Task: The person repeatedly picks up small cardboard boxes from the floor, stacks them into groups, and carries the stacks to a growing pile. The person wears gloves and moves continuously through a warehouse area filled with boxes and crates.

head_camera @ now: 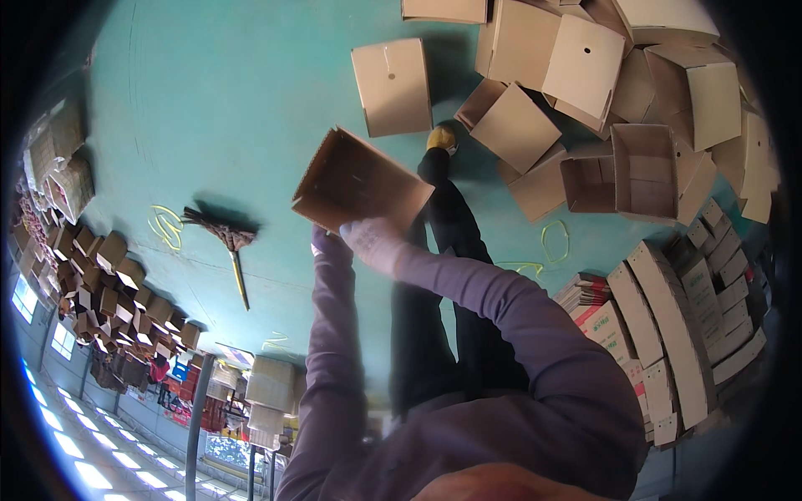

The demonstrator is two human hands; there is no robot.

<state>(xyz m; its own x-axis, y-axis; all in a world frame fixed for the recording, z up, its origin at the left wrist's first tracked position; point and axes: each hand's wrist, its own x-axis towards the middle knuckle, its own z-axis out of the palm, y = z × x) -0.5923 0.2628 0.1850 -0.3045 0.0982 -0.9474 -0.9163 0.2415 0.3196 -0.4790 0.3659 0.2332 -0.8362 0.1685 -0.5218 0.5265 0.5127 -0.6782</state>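
An open cardboard box (360, 178) is held up in front of my legs, its brown hollow inside facing up toward me. My right hand (374, 244), in a pale work glove, grips the wall on the near side. At the near left corner my left hand (326, 243) holds the same box from below, and part of that hand is hidden behind the cardboard. Just beyond, another cardboard box (393, 87) rests on the green floor with a small round hole in its face.
Many cardboard boxes (516, 128) lie heaped at the upper right. Flat cardboard stacks (670, 332) stand at the right. A broom (235, 250) lies on the floor to the left, near yellow strapping loops (166, 227). More boxes (116, 294) are piled far left, past a grey post (197, 419).
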